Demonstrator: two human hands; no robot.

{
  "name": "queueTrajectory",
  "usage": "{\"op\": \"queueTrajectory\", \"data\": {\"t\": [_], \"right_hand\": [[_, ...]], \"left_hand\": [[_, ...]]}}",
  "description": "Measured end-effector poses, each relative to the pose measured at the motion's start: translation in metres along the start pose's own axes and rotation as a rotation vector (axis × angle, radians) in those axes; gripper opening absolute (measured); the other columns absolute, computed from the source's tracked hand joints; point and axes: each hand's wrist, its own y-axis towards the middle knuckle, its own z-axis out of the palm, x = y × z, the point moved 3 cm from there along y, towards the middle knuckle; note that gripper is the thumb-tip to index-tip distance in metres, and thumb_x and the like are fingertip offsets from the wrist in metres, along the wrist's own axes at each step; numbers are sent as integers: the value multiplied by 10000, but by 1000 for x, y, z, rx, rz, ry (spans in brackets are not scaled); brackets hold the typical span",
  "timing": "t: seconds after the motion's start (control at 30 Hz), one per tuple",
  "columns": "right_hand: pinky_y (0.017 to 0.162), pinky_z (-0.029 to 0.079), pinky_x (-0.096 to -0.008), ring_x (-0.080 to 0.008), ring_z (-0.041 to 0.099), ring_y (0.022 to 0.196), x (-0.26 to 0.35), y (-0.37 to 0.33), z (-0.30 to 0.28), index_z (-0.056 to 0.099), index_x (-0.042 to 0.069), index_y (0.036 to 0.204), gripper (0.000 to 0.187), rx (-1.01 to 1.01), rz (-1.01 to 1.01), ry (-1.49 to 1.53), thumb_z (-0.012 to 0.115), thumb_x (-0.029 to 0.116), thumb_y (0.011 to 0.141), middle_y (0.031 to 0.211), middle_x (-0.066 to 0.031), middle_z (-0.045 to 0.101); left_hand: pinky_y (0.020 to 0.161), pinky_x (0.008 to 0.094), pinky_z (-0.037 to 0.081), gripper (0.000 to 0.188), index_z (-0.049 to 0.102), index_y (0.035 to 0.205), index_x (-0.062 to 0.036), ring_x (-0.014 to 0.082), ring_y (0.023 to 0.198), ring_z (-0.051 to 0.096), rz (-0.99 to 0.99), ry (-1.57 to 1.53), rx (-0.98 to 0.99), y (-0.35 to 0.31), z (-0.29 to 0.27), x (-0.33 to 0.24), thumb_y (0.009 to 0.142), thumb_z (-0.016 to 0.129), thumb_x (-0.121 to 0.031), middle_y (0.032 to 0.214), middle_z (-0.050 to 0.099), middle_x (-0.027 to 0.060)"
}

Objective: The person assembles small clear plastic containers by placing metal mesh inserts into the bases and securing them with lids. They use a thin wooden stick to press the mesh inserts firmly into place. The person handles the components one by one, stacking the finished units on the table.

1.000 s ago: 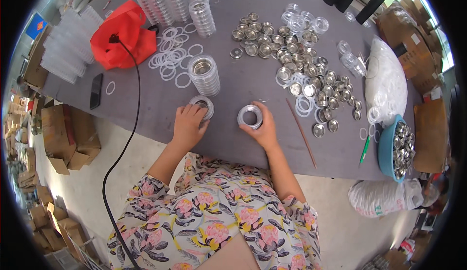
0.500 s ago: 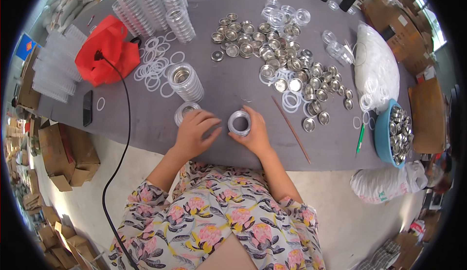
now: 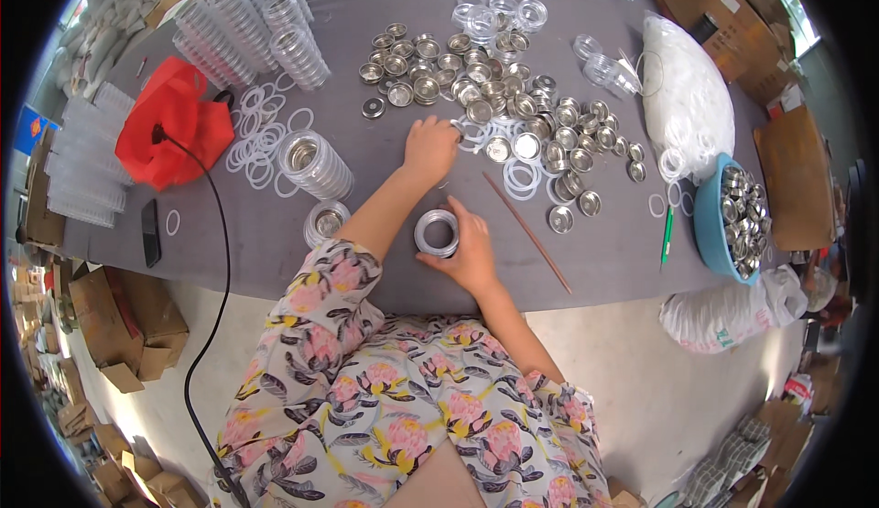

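L hand [image 3: 431,152] is sitting nearer, silver metal cups [image 3: 497,149] lying just R of it; can't tell its grip. R hand [image 3: 471,253] is clasping clear rd. plastic case [image 3: 422,239].

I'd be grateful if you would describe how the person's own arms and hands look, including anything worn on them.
Both the left hand and the right hand are ungloved, and no watch or bracelet shows. The loose left sleeve and right sleeve are pale grey with pink flowers, dark leaves and yellow touches, leaving the forearms bare.
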Motion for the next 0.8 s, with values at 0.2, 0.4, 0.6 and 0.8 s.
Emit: {"op": "queueTrajectory", "data": {"t": [0.2, 0.4, 0.6, 0.8], "right_hand": [[958, 351, -423, -333, 501, 1065, -3, -2, 2, 403, 16, 1272, 909, -22, -17, -25, 852, 274, 524, 1155, -147, 546], [958, 354, -424, -340, 497, 1074, -1, -1, -1, 406, 12, 1271, 911, -5, -7, -12, 855, 272, 522, 1171, -152, 538], [959, 351, -431, -343, 497, 1075, -3, -2, 0, 399, 15, 1285, 923, -29, -3, 16, 855, 269, 524, 1180, -142, 537], [958, 349, -438, -337, 497, 1079, -4, -5, 4, 401, 34, 1289, 914, -66, -37, 12, 844, 250, 519, 1176, -130, 538]], "left_hand": [[826, 398, 389, 298, 646, 1003, -128, 255, 976, 513, -39, -70, -121, -14, -5, -2, 738, 669, -264, 976, 576, 65], [833, 411, 378, 253, 664, 953, -134, 240, 972, 508, -103, -43, -138, 3, -4, -8, 736, 686, -264, 970, 581, 47], [857, 408, 361, 144, 639, 844, -119, 255, 955, 510, 220, -379, -432, -48, -55, -30, 711, 686, -148, 871, 585, 29], [951, 478, 320, 195, 634, 908, -132, 242, 1025, 502, 303, -219, -126, -151, -77, -36, 719, 680, -128, 946, 586, 18]]}}
